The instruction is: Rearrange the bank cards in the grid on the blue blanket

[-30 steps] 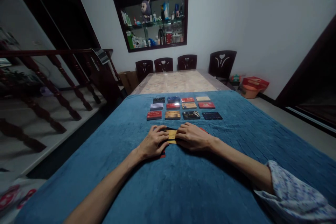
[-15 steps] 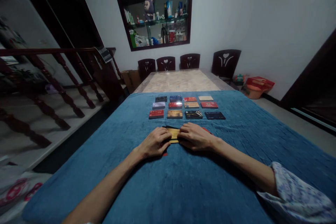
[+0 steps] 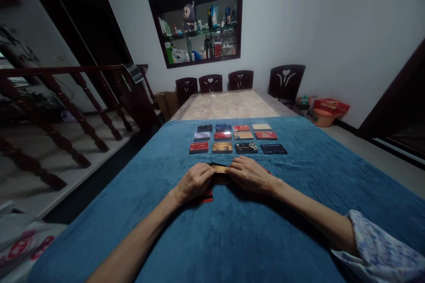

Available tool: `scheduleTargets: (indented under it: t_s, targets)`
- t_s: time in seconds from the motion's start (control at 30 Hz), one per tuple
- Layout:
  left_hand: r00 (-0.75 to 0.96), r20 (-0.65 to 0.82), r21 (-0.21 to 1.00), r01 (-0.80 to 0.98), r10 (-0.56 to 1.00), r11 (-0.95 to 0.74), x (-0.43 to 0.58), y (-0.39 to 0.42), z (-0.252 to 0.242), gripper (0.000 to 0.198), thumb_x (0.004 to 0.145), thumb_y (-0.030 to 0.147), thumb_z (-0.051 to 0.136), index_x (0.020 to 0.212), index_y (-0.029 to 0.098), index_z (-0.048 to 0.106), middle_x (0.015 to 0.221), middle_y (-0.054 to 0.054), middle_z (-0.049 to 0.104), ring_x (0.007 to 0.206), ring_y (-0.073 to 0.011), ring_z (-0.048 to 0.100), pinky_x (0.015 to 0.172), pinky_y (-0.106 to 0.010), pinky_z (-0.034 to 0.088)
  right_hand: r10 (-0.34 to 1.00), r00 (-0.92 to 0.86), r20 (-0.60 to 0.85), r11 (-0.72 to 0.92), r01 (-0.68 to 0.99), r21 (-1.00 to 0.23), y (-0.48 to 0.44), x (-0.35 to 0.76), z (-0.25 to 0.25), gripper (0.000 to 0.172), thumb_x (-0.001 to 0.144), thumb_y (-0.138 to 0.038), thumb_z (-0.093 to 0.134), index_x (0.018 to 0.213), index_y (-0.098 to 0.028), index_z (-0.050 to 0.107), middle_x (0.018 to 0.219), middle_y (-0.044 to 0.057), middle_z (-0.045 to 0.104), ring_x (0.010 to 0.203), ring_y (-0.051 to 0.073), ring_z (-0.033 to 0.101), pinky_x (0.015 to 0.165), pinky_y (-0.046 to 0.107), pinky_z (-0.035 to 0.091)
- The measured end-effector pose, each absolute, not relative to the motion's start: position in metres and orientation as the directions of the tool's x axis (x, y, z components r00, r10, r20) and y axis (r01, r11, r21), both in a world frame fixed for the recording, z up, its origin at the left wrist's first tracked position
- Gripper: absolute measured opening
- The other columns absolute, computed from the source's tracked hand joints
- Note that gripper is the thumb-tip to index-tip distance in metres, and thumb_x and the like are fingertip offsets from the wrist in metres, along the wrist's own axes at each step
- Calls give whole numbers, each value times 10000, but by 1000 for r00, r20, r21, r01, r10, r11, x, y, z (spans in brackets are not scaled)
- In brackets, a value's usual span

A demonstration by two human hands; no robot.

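Note:
A gold card [image 3: 220, 169] is pinched at its left end by my left hand [image 3: 195, 181] and at its right end by my right hand [image 3: 249, 175]. It is tilted, and its broad face is foreshortened. Just behind it shows the edge of a dark card [image 3: 217, 163]. Under my left hand, part of a red card [image 3: 207, 196] lies on the blue cloth. Something red also peeks out past my right hand, mostly covered. Beyond both hands are three rows of card stacks, among them a red stack [image 3: 198, 147], a gold stack [image 3: 222, 147] and a black stack [image 3: 246, 147].
A blue cloth [image 3: 265, 239] covers the near part of the table; its far part has a marbled top [image 3: 229, 104]. Dark chairs [image 3: 286, 80] stand around the far end. To the left runs a wooden railing [image 3: 83, 115].
The gold card has tipped, so less of its face shows. My left hand has shifted slightly left, and more of the red card beneath it is visible. The whole view sits slightly lower.

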State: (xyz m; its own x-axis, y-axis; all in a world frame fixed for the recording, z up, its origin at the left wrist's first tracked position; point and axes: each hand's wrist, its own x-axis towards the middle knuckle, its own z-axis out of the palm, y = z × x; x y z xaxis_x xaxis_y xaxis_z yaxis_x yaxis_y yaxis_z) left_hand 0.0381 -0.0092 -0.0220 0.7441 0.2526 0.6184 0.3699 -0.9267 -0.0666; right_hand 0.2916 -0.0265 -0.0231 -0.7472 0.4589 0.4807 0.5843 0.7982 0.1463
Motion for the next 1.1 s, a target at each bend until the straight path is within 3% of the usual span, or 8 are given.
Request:
scheduleTargets:
  t_s: [0.17, 0.43, 0.67, 0.87, 1.1]
  targets:
    - [681, 652, 81, 373, 333, -924, 39, -8, -27, 331, 977, 130, 416, 1268, 147, 573, 1005, -116, 714, 898, -182, 681, 812, -337, 590, 506, -665, 549, 774, 631, 51, -22, 291, -33, 242, 979, -135, 434, 1101, -160, 641, 846, 76, 705, 718, 166, 583, 686, 304, 423]
    - [641, 583, 270, 427, 500, -863, 42, -8, -29, 369, 962, 96, 393, 1274, 181, 573, 1082, -90, 702, 966, -176, 683, 856, -322, 578, 650, -554, 520, 692, 714, -105, -24, 287, -36, 274, 952, -135, 477, 1203, -181, 578, 934, 70, 702, 761, 168, 629, 689, 282, 473]
    - [632, 527, 284, 498, 567, -819, 46, -9, -30, 486, 886, 49, 448, 1342, 203, 514, 1187, -104, 674, 1091, -229, 641, 968, -426, 512, 647, -532, 546, 699, 700, -147, -21, 285, -41, 377, 910, -62, 458, 1259, -182, 534, 1019, 81, 619, 799, 166, 605, 704, 289, 500]
    - [607, 535, 289, 522, 588, -802, 53, -8, -33, 535, 829, -7, 461, 1322, 200, 489, 1258, -121, 606, 1168, -247, 593, 987, -436, 499, 632, -539, 557, 710, 691, -138, -20, 284, -44, 422, 923, -75, 454, 1332, -175, 485, 1162, 141, 574, 874, 201, 614, 743, 348, 525]
    - [565, 555, 334, 521, 611, -785, 53, -2, -42, 530, 862, 28, 468, 1368, 186, 467, 1297, -140, 519, 1218, -252, 555, 1032, -447, 508, 587, -557, 587, 752, 643, -142, -22, 284, -39, 530, 865, -26, 443, 1379, -158, 439, 1227, 181, 540, 997, 241, 601, 818, 415, 555]
